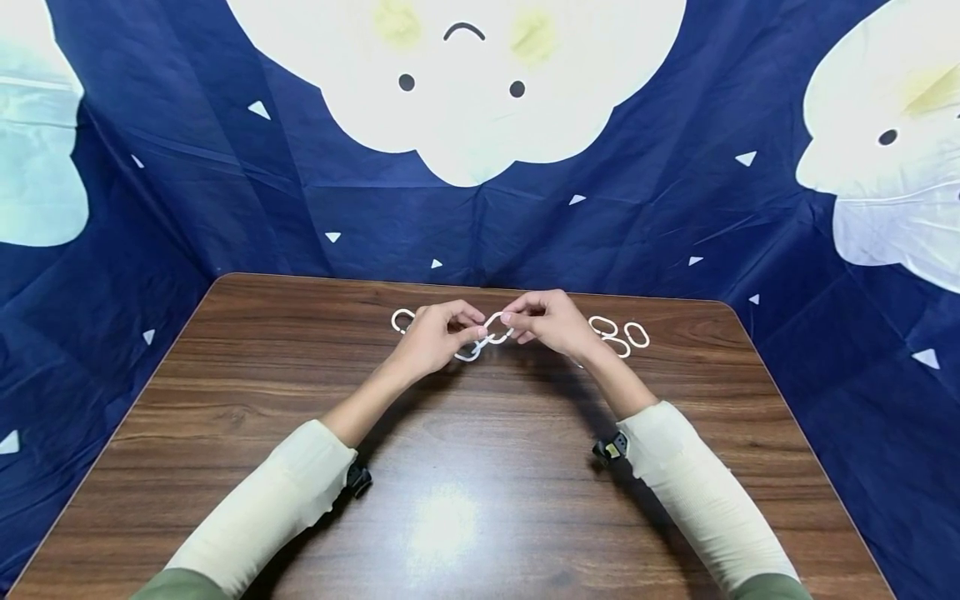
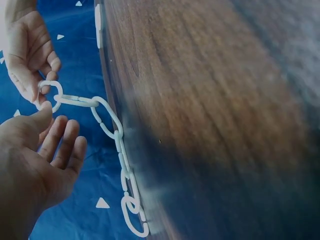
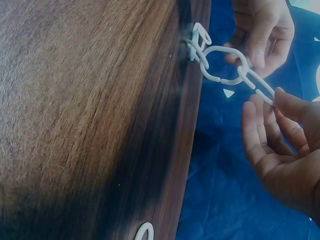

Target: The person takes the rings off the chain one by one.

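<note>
Near the table's far edge, both hands meet at the end of a chain of white plastic C-shaped links [image 2: 75, 103]. My right hand [image 1: 553, 323] pinches the end link [image 3: 265, 96] between thumb and fingers. Opposite it, my left hand [image 1: 433, 337] has its thumb and index finger on that link's other side, with the remaining fingers spread loosely in the left wrist view. Several joined links hang from the end link, and the lower ones reach the table. Small gaps show in some links. Part of the chain is hidden behind my left hand in the head view.
Loose white links [image 1: 637, 335] lie right of my right hand on the brown wooden table [image 1: 480, 433]. Another link [image 1: 402, 320] shows beyond the left hand. A dark blue cloth [image 1: 480, 225] with cloud shapes hangs behind the table's far edge.
</note>
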`<action>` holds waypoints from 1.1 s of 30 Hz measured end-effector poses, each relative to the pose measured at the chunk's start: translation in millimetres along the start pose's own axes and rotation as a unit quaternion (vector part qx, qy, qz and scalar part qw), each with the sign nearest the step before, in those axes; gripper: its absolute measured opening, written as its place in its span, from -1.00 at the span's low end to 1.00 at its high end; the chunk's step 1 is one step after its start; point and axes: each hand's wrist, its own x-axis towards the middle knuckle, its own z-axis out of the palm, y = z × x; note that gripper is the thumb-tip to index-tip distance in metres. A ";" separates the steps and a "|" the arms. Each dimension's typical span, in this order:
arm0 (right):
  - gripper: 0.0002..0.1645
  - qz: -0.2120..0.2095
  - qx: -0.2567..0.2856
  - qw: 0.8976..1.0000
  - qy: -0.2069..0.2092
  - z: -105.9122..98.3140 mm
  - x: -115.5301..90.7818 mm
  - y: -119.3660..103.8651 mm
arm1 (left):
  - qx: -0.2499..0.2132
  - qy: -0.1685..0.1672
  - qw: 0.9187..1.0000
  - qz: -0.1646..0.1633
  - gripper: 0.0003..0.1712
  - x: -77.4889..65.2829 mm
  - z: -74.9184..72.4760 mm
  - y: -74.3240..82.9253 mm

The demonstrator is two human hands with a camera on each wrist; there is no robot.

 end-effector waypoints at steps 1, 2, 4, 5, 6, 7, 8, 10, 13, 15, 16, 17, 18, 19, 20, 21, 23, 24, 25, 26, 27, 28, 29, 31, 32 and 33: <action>-0.75 0.000 0.003 1.000 0.001 0.0 -0.2 -0.2 | 0.000 -0.002 1.000 -0.002 -0.81 -0.3 -0.3 0.0; -0.76 0.001 0.003 1.000 0.002 0.0 -0.2 -0.5 | -0.001 -0.004 1.000 -0.003 -0.80 -0.6 -0.6 -0.1; -0.76 0.001 0.006 1.000 0.002 0.0 0.0 -0.8 | -0.001 -0.008 1.000 -0.005 -0.79 -1.1 -1.0 -0.7; -0.76 0.002 0.007 1.000 0.002 -0.1 0.1 -0.8 | -0.002 -0.010 1.000 -0.005 -0.78 -1.3 -1.1 -0.9; -0.76 0.004 0.008 1.000 0.002 -0.2 0.2 -0.7 | -0.004 -0.013 1.000 -0.005 -0.77 -1.6 -1.3 -1.0; -0.76 0.005 0.011 1.000 0.003 -0.2 0.3 -0.6 | -0.005 -0.015 1.000 -0.006 -0.76 -1.7 -1.5 -0.9; -0.75 0.006 0.012 1.000 0.003 -0.3 0.4 -0.4 | -0.006 -0.017 1.000 -0.007 -0.75 -1.9 -1.6 -0.7; -0.75 0.008 0.014 1.000 0.004 -0.4 0.2 -0.4 | -0.007 -0.022 1.000 -0.010 -0.74 -2.0 -1.9 -0.9; -0.72 0.009 0.016 1.000 0.006 -0.6 -0.3 -0.2 | -0.005 -0.029 0.999 -0.018 -0.77 -2.0 -2.0 -0.3; -0.70 0.010 0.018 1.000 0.007 -0.7 -0.5 0.3 | -0.001 -0.033 0.999 -0.023 -0.79 -2.0 -2.1 -0.1; -0.69 0.011 0.019 1.000 0.007 -0.7 -0.5 0.8 | 0.002 -0.034 0.999 -0.024 -0.80 -2.0 -2.2 0.6; -0.68 0.012 0.021 1.000 0.008 -0.5 -0.5 1.1 | 0.006 -0.036 0.999 -0.025 -0.80 -1.9 -2.1 0.8; -0.68 0.012 0.022 1.000 0.009 -0.4 -0.6 1.5 | 0.010 -0.038 0.999 -0.026 -0.81 -1.8 -2.1 1.0; -0.67 0.012 0.024 1.000 0.009 -0.2 -0.7 2.0 | 0.015 -0.039 0.999 -0.026 -0.82 -1.8 -2.0 1.2; -0.67 0.013 0.026 1.000 0.010 0.0 -1.0 2.0 | 0.018 -0.041 0.999 -0.027 -0.82 -1.8 -1.9 1.3; -0.68 0.013 0.029 0.999 0.011 0.2 -1.2 1.9 | 0.022 -0.041 0.999 -0.025 -0.84 -1.5 -1.3 1.1; -0.68 0.014 0.034 0.999 0.011 0.6 -1.2 3.2 | 0.029 -0.040 0.999 -0.021 -0.87 -1.5 -0.7 0.6; -0.68 0.014 0.037 0.999 0.012 0.8 -1.3 3.7 | 0.033 -0.039 0.999 -0.018 -0.88 -1.6 -0.3 0.3; -0.69 0.016 0.041 0.999 0.013 0.8 -1.5 4.1 | 0.036 -0.038 0.999 -0.015 -0.89 -1.6 0.2 0.0; -0.69 0.017 0.045 0.999 0.014 0.9 -1.8 4.6 | 0.038 -0.037 0.999 -0.011 -0.90 -1.6 0.5 -0.3; -0.70 0.018 0.049 0.999 0.015 0.9 -2.0 5.0 | 0.041 -0.035 0.999 -0.007 -0.91 -1.6 0.8 -0.6; -0.69 0.019 0.054 0.998 0.015 0.8 -2.0 5.8 | 0.043 -0.034 0.999 -0.005 -0.91 -1.7 0.8 -0.3; -0.69 0.021 0.059 0.998 0.017 0.7 -2.5 6.0 | 0.044 -0.033 0.999 -0.003 -0.91 -1.7 0.7 0.0; -0.69 0.026 0.070 0.997 0.020 0.3 -3.3 6.5 | 0.042 -0.030 0.999 -0.001 -0.92 -1.9 0.6 0.9; -0.69 0.029 0.075 0.997 0.022 0.0 -3.6 7.2 | 0.041 -0.029 0.999 0.001 -0.92 -1.8 0.5 0.9; -0.69 0.033 0.079 0.996 0.024 -0.2 -3.7 8.1 | 0.041 -0.027 0.999 0.002 -0.93 -1.9 0.4 1.5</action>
